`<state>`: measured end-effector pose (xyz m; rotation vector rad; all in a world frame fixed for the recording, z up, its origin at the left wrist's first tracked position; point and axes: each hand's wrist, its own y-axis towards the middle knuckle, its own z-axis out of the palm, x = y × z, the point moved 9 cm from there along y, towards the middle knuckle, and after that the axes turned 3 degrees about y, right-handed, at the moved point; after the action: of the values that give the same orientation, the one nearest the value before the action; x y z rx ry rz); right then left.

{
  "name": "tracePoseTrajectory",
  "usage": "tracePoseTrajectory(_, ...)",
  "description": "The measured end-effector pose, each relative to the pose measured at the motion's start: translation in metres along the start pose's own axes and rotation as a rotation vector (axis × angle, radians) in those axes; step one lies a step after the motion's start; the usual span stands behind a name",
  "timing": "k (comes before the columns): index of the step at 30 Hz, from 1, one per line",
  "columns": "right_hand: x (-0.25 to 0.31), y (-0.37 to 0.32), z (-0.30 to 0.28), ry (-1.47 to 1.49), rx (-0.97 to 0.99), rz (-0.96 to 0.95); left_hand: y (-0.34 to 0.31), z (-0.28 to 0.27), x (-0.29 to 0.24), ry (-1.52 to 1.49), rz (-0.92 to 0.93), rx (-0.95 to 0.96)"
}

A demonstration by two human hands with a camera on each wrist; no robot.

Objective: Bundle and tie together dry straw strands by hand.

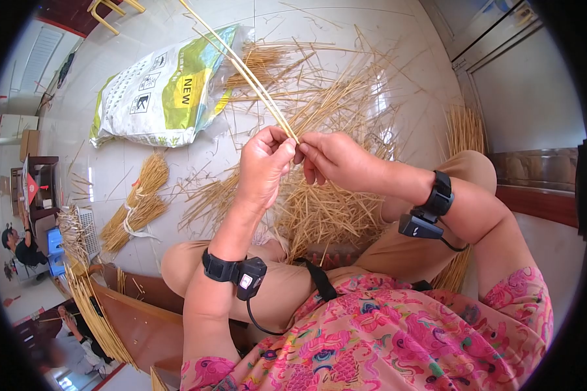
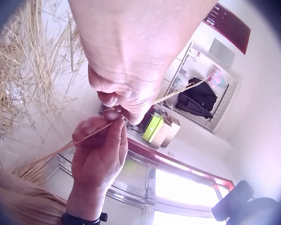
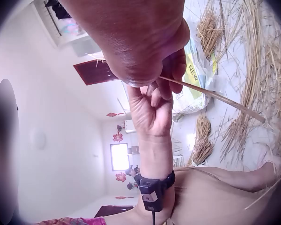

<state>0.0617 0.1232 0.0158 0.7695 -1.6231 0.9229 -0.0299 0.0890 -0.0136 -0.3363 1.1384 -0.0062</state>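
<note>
Both hands meet in front of the seated person, in the middle of the head view. The left hand (image 1: 262,169) pinches a few long pale straw stalks (image 1: 270,109) near one end, and they stretch away up and to the left. Right beside it, the right hand (image 1: 342,159) pinches the same stalks at the fingertips. In the right wrist view a single straw length (image 3: 215,95) sticks out past the right hand (image 3: 131,42). The left wrist view has the thumbs and fingertips close together, with straw coming out on both sides; the exact pinch point is partly covered by fingers.
Loose straw (image 1: 326,212) lies heaped on the tiled floor between the legs. A white and green sack (image 1: 156,91) lies beyond, with a tied straw bundle (image 1: 135,202) nearer on the left. A metal-framed door (image 1: 528,85) stands at right, a brown wooden piece (image 1: 140,309) at lower left.
</note>
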Motion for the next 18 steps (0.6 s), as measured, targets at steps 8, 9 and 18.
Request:
tracePoseTrajectory(8,-0.003,0.001,0.005,0.190,0.073,0.003,0.001,0.000,0.001,-0.048,-0.011,0.011)
tracePoseTrajectory(9,-0.002,0.002,0.006,0.186,0.081,-0.013,0.001,0.000,0.001,-0.067,-0.016,0.009)
tracePoseTrajectory(18,0.005,0.002,-0.005,0.184,-0.037,-0.044,0.011,-0.028,0.044,0.651,-0.183,0.013)
